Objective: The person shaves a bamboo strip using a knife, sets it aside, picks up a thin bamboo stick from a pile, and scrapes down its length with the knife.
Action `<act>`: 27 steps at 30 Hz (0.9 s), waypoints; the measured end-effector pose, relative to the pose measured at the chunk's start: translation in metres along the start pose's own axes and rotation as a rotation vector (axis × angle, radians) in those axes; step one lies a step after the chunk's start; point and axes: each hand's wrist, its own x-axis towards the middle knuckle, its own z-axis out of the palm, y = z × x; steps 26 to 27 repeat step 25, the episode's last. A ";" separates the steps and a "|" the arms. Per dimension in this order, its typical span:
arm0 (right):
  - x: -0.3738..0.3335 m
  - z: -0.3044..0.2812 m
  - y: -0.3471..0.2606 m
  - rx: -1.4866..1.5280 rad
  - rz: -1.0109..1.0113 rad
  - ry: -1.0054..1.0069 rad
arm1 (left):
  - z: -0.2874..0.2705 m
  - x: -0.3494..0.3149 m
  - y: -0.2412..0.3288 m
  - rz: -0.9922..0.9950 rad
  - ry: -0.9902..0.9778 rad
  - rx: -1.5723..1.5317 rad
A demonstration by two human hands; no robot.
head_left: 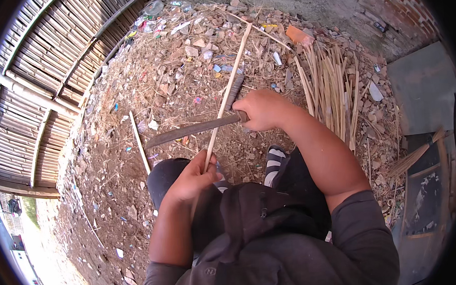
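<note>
My left hand (196,175) is closed around a long pale bamboo strip (231,80). The strip slants from my lap up and away, its far end over the littered ground. My right hand (262,109) grips a machete (191,131) by its handle, which the fingers mostly hide. Its dark blade points left and crosses the strip a little beyond my left hand. A dark, ridged piece (234,92) shows beside the strip, just past my right fist; I cannot tell what it is.
At the right lies a bundle of split bamboo strips (333,93) near an orange brick (298,35). One loose strip (139,142) rests on the left. Rubble and litter cover the ground. A bamboo fence (53,64) bounds the left, a wall (329,3) the back, and a broom (414,156) the right.
</note>
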 end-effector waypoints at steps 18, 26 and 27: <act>0.007 -0.002 0.030 0.108 0.060 -0.081 | 0.000 0.003 -0.002 0.011 -0.038 0.045; 0.002 -0.015 0.033 0.093 0.265 0.024 | 0.007 0.004 -0.003 -0.034 0.038 0.051; 0.002 -0.015 0.033 0.093 0.265 0.024 | 0.007 0.004 -0.003 -0.034 0.038 0.051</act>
